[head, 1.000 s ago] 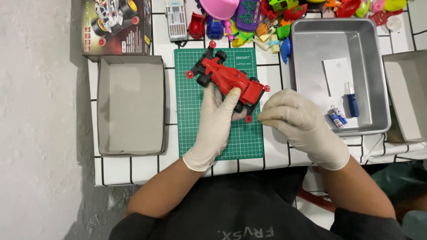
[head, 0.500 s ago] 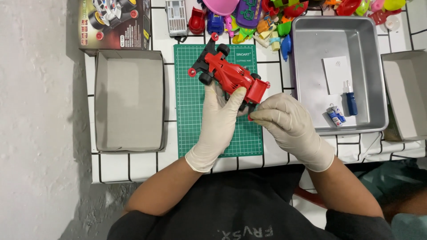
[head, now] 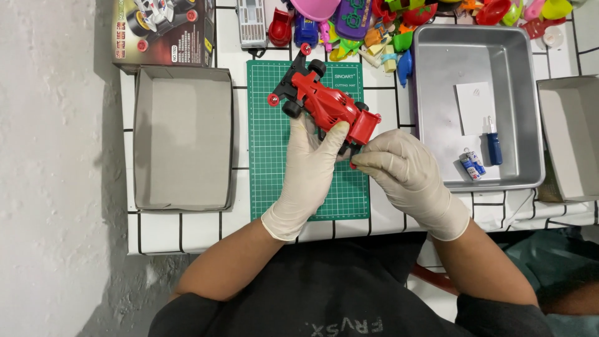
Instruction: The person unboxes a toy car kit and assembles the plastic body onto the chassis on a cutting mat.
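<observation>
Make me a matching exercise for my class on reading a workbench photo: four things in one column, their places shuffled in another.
Things:
1. red toy racing car
2. blue screwdriver
3. empty cardboard box
4. pile of colourful toys

Places:
A. inside the metal tray
B. left of the green cutting mat
C. along the table's far edge
D. held over the green cutting mat

Pairs: 1-D, 2-A, 3-B, 4-C

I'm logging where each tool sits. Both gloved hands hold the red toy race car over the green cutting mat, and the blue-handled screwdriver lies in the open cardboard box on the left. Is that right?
Not quite. The blue-handled screwdriver lies in the metal tray on the right, not in the cardboard box, as the head view shows. Otherwise correct: left hand and right hand hold the red toy race car over the green cutting mat.
</observation>
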